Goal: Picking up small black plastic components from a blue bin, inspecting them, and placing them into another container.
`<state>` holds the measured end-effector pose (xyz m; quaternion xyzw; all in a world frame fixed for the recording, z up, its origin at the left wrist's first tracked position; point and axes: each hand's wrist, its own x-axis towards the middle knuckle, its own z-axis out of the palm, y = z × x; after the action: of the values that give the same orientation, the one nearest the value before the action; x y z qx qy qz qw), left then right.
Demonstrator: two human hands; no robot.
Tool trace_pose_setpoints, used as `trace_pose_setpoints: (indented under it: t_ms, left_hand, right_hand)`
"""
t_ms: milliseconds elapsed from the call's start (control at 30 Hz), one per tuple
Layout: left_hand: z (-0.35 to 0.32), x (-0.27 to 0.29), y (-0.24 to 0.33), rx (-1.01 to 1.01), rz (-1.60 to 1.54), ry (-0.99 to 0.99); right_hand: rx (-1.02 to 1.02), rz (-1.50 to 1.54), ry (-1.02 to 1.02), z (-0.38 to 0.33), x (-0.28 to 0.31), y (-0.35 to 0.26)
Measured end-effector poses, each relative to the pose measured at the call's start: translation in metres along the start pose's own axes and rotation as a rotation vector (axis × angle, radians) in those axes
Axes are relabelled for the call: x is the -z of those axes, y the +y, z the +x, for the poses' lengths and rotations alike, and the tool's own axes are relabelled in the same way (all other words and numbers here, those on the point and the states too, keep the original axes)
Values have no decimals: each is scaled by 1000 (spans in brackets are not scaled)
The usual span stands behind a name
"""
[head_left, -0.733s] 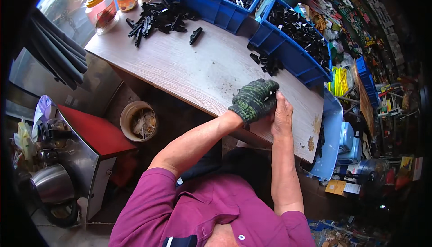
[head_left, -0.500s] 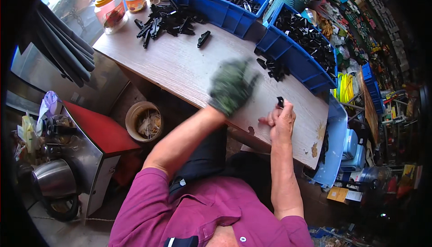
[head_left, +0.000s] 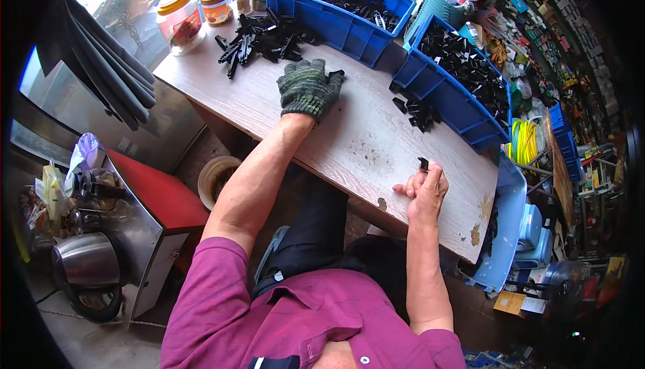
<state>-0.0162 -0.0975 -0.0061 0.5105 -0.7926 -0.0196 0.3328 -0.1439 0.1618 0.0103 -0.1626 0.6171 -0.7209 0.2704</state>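
Note:
My left hand [head_left: 308, 88], in a dark green knitted glove, is palm down on the table [head_left: 255, 104] just right of a pile of long black plastic pieces [head_left: 265, 38]. Its thumb stands apart from the fingers; whatever lies beneath them is hidden. The other hand is bare: my right hand [head_left: 427, 191] pinches a small black plastic clip [head_left: 423, 163] between thumb and forefinger above the table's right part. Beyond it, a few small black clips [head_left: 418, 112] lie loose beside a blue crate.
Two blue crates, one of long black pieces [head_left: 336, 36] and one of small clips [head_left: 449, 95], stand along the far side. Jars [head_left: 180, 23] occupy the far left corner. Below the table's left edge are a bucket [head_left: 213, 167] and a red-topped cabinet [head_left: 158, 188].
My left hand has swung left and away from me, to where a single black piece lay; that piece is now out of sight. My right hand still pinches the small clip.

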Motion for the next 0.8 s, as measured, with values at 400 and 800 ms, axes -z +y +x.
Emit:
trace_pose_setpoints:
  t_ms: [400, 800]
  left_hand:
    - [-21, 19, 18, -275, -38, -253]
    - [-118, 41, 95, -330, -968, -497]
  right_hand:
    - [-42, 4, 96, 0, 0, 1]
    - [11, 9, 188, 1, -5, -1]
